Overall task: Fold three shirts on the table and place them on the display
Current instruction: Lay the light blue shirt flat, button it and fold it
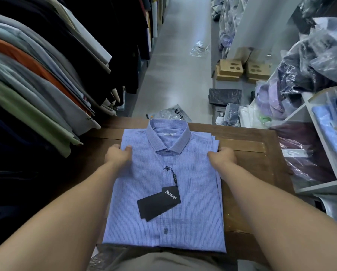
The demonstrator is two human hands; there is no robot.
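A folded light-blue striped shirt (193, 202) lies collar-away on the brown wooden table (249, 192), with a black hang tag (158, 204) on its front. My left hand (117, 155) grips the shirt's left edge near the shoulder, thumb on top. My right hand (223, 156) grips the right edge at the same height, thumb on the fabric. Layers of fabric show stacked at the right edge under the top fold.
Hanging garments (36, 85) crowd the left side. White shelves (324, 145) with bagged shirts stand at the right. Plastic bags (169, 114) and cardboard boxes (230, 70) lie on the grey floor of the aisle beyond the table.
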